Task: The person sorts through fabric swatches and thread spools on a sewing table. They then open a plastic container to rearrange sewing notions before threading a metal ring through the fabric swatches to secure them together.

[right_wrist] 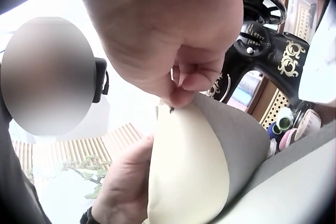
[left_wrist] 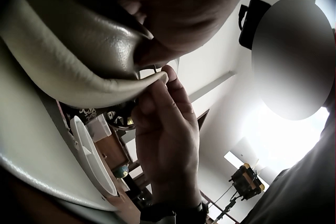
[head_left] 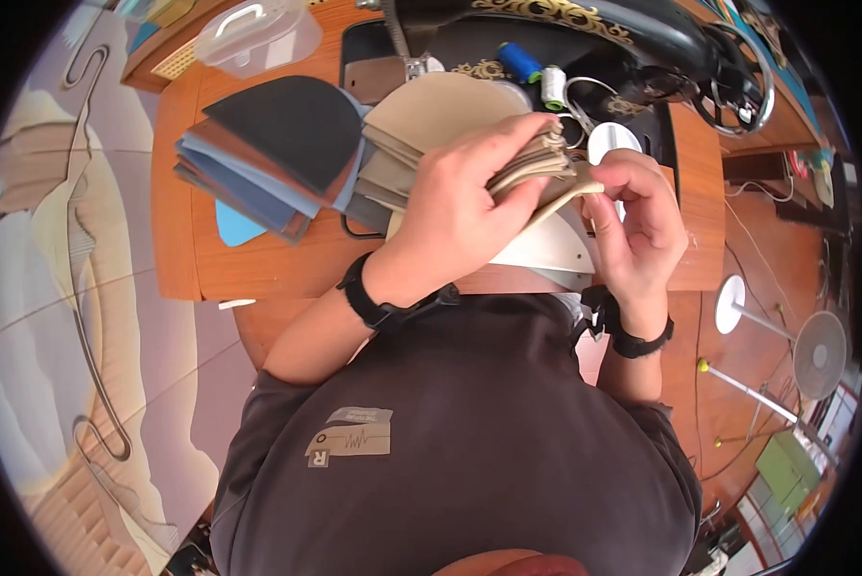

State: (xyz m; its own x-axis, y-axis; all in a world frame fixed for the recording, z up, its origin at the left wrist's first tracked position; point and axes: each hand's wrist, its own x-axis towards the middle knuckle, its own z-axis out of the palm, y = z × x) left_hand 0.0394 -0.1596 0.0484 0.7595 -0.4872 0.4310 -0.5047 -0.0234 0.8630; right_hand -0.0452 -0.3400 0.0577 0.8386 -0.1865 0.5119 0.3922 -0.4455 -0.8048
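My left hand (head_left: pixel 455 197) grips a bundle of beige leather-like pieces (head_left: pixel 534 173), bent over between thumb and fingers. My right hand (head_left: pixel 642 226) pinches the corner of one cream piece (head_left: pixel 570 199) between thumb and fingertips. The right wrist view shows this cream piece (right_wrist: pixel 189 171) with a small dark hole near the pinched tip, and its grey underside turned out beside it. In the left wrist view, the cream edge (left_wrist: pixel 121 90) stretches to the right fingertips. Below the hands, a white curved piece (head_left: pixel 546 252) lies on the table.
Rounded beige pieces (head_left: pixel 440 106) and a fan of black, brown and blue ones (head_left: pixel 291 125) lie left. Behind stands a black sewing machine (head_left: pixel 666 82) with blue (head_left: pixel 519 62) and white (head_left: pixel 553 86) thread spools. A white round dish (head_left: pixel 615 142) sits near the right hand; a clear box (head_left: pixel 258 40) stands back left.
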